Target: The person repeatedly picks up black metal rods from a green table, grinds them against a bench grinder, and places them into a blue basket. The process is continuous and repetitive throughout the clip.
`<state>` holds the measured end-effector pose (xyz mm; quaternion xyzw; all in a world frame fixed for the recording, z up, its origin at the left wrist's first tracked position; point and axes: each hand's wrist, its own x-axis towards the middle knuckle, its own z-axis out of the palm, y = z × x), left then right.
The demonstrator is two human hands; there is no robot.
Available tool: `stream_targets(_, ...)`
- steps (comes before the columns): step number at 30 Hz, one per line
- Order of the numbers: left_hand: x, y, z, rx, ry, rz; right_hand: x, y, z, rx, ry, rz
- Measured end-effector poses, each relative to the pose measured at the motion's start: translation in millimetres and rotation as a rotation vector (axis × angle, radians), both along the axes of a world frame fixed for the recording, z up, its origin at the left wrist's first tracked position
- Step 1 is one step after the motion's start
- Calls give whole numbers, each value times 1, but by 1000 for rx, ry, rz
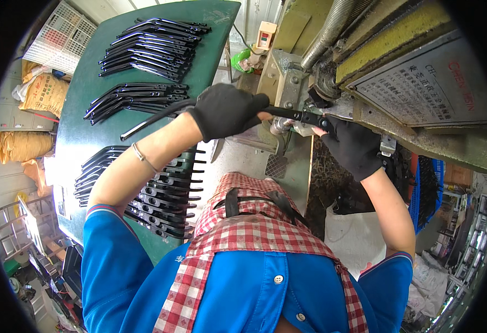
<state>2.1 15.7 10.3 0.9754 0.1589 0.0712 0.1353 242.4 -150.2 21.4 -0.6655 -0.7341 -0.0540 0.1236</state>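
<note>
A long, bent black metal bar spans from over the green table to the machine. My left hand, in a black glove with a bare fingertip showing, is closed round its middle. At the machine, my right hand, also gloved, is closed at the bar's far end, with the thumb and fingers around it. That end has holes and lies right at the machine's metal fixture; whether it touches the fixture I cannot tell. My right palm hides part of the machine behind it.
On the green table to the left lie several rows of similar black bars. The machine body overhangs on the right. A foot pedal is on the floor ahead; a blue crate stands at the right.
</note>
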Motion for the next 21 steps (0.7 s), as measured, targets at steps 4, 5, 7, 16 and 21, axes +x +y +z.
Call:
stream_targets(4,9,19,-3,71,7,-30,3,6,-3,-1,47,-18)
stream_targets(5,9,20,-1,83,9,-36,3,8,-4,77,32,22)
stream_targets(7,11,26,2,116,0,-66,5,13,-3,-37,144,9)
stream_targets(16,22,35,-26,80,103,-160,12,13,-67,-313,374,-244)
stream_targets(21,22,37,-26,62,56,-122,-18,4,-50,254,146,-89)
